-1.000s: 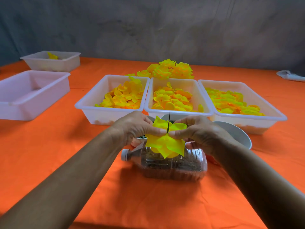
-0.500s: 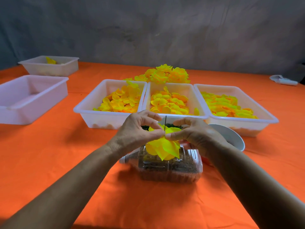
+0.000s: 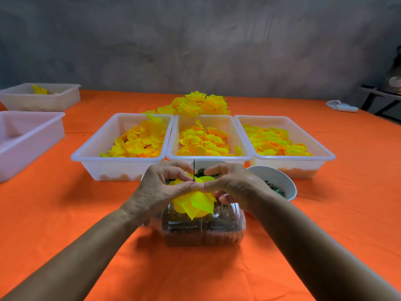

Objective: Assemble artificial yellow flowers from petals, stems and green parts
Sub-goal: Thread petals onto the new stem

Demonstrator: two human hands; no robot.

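We're mid-threading: left hand (image 3: pixel 161 187) and right hand (image 3: pixel 236 184) both pinch the bright yellow fabric petal cluster (image 3: pixel 196 204) on its thin dark wire stem (image 3: pixel 194 169); next it probably needs a green part.

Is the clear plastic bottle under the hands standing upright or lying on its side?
Lying on its side: the clear plastic bottle stretches sideways across the orange tablecloth.

Five white trays (image 3: pixel 117 158), one bowl (image 3: pixel 280 177), one clear bottle (image 3: pixel 204 229), two hands (image 3: pixel 165 187).

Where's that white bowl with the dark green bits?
In the head view, the white bowl sits right of centre, just beyond the right hand and against the right-hand petal tray.
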